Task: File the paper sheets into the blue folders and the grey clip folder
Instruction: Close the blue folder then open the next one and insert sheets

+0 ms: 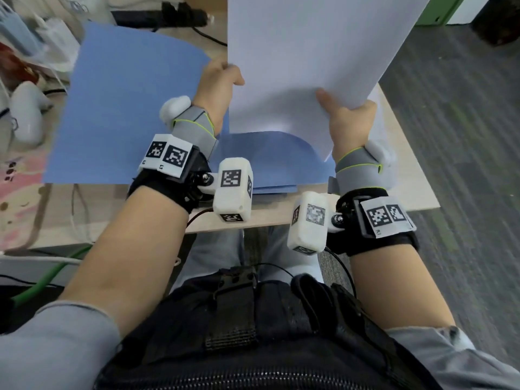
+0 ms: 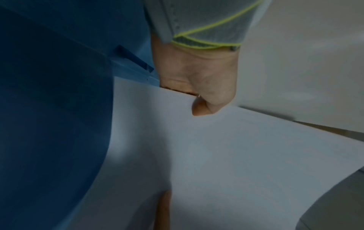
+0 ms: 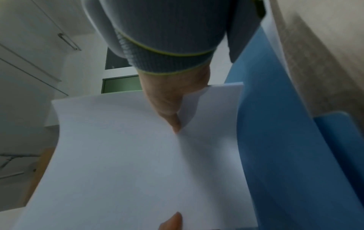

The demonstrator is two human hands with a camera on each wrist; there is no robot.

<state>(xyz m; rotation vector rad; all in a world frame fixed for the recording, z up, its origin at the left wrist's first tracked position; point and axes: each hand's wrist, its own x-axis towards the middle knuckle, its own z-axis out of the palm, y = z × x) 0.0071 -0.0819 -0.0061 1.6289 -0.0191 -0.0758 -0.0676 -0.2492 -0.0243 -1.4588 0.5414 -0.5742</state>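
Both hands lift the paper sheets above the open blue folder on the worktop; left hand and right hand pinch the lower edge, thumbs on top.

wooden desk | black cables | white controller | grey carpet

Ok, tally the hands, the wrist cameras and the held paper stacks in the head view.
Hands: 2, left hand and right hand
Wrist cameras: 2, left camera and right camera
Paper stack, gripped by both hands: 1
Total: 5
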